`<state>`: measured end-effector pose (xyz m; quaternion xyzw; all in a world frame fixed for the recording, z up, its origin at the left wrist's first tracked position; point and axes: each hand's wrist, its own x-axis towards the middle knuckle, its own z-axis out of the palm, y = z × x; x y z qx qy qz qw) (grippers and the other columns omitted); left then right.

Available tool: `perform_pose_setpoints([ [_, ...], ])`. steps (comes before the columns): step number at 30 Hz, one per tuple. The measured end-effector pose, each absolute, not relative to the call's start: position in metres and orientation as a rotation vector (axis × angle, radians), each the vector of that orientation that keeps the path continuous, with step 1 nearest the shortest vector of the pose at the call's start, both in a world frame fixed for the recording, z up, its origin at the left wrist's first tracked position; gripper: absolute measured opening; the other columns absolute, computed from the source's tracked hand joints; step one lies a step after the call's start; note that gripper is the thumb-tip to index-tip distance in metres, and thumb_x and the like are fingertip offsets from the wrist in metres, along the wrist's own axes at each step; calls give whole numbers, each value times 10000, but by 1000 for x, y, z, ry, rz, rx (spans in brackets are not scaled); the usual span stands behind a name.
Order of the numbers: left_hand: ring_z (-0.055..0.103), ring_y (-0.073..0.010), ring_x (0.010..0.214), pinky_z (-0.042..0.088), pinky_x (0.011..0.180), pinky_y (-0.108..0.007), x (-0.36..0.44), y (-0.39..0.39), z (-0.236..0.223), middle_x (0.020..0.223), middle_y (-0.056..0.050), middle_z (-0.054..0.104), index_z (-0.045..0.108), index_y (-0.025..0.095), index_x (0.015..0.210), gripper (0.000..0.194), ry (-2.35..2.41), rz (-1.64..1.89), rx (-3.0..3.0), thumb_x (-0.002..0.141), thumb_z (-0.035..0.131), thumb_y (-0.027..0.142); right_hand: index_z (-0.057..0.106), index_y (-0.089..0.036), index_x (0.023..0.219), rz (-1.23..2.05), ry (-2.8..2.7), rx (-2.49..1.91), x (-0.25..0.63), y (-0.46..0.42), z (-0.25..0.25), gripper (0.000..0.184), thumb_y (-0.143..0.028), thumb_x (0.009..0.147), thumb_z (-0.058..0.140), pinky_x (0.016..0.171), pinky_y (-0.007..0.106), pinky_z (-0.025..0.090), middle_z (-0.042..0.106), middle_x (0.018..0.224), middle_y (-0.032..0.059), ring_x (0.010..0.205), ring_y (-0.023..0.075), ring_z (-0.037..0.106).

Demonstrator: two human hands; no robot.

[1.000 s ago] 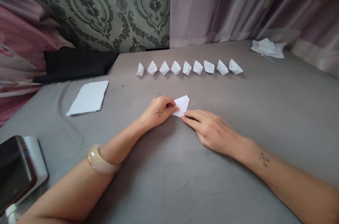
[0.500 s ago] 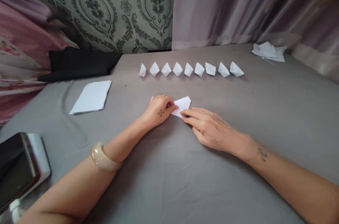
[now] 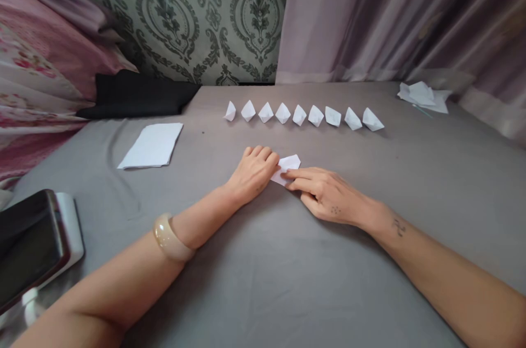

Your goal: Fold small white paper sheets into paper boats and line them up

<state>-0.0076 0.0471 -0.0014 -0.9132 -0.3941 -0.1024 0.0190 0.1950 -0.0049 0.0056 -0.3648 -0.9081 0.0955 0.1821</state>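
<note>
A small folded sheet of white paper [image 3: 290, 163] lies on the grey cloth between my hands. My left hand [image 3: 253, 172] is closed at the paper's left side, knuckles up, its thumb and fingertips hidden from me. From the right, my right hand [image 3: 329, 190] presses its fingertips onto the lower right part of the paper. Beyond both hands, several folded paper boats [image 3: 282, 113] stand in a row. Off to the left lies a stack of white paper sheets [image 3: 152, 145].
A black cloth [image 3: 143, 95] lies at the back left. Loose white papers [image 3: 425, 97] rest at the back right beside a thin greenish stick. A dark-screened device [image 3: 35, 244] sits at the near left, with a white plug-like piece [image 3: 30, 304] below. Curtains [image 3: 370, 13] hang behind.
My left hand has rolled over, bringing its knuckles up and covering the thumb. My right hand stays on the paper. The whole view has shifted slightly, so things appear further right.
</note>
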Motion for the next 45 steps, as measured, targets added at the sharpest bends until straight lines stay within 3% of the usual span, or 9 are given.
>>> perform_pose_setpoints([
  [5,561,-249,911,393,795,-378,-5,6,7,952,-119,633,595,129,966,285,-1056,-144,-2889,955,326,223,676,-175,983,272,-2554,-1009,194,-7,5,308,-40,802,466,971,390,467,657,1173,89,1110,224,597],
  [9,460,-276,1254,377,1002,-405,-4,-29,-4,1340,-192,509,465,56,1272,455,-1243,-278,-2845,976,274,345,662,-165,987,273,-2541,-968,193,-6,3,303,-37,786,475,1002,372,444,639,1214,92,1137,217,583],
  [12,399,-267,1323,340,1071,-409,-5,-33,-11,1417,-179,441,411,60,1340,495,-1319,-315,-2823,977,263,362,662,-166,964,264,-2537,-981,192,-6,1,297,-34,784,467,990,363,448,653,1183,83,1106,217,599],
  [18,558,-252,1150,428,980,-390,-11,4,-6,1229,-134,608,582,130,1129,362,-1495,-399,-2809,967,299,287,661,-179,953,251,-2521,-1042,188,-10,0,286,-52,790,463,976,371,449,648,1193,59,1079,218,608],
  [22,564,-260,1032,469,875,-379,-15,28,-8,1084,-120,615,588,145,1073,334,-1760,-711,-2726,841,568,385,663,-169,942,221,-2507,-1122,183,-17,1,270,-64,786,469,962,379,450,650,1190,71,1077,229,606],
  [25,564,-241,954,468,852,-375,-14,34,-11,999,-97,603,630,161,998,282,-1908,-825,-2754,782,638,344,665,-160,932,187,-2491,-1153,180,-20,0,259,-66,784,476,945,383,454,651,1190,84,1064,233,612],
  [34,555,-203,902,439,853,-363,-15,29,-14,965,-60,599,675,204,917,136,-1792,-1037,-2735,811,589,207,689,-169,856,124,-2428,-1131,179,-16,-5,226,-68,768,506,889,370,471,696,1092,68,990,224,638],
  [40,514,-211,922,392,835,-363,-15,25,-12,983,-47,606,654,204,848,94,-1549,-826,-2733,850,561,214,680,-177,864,130,-2436,-1122,179,-15,-4,234,-66,771,497,852,367,483,679,1082,63,939,211,627],
  [45,516,-201,906,364,778,-343,-16,22,-7,964,-51,630,610,184,895,210,-1340,-567,-2834,935,407,214,678,-167,800,90,-2417,-1115,182,-12,-1,189,-72,748,523,983,413,423,531,1295,114,1199,268,483],
])
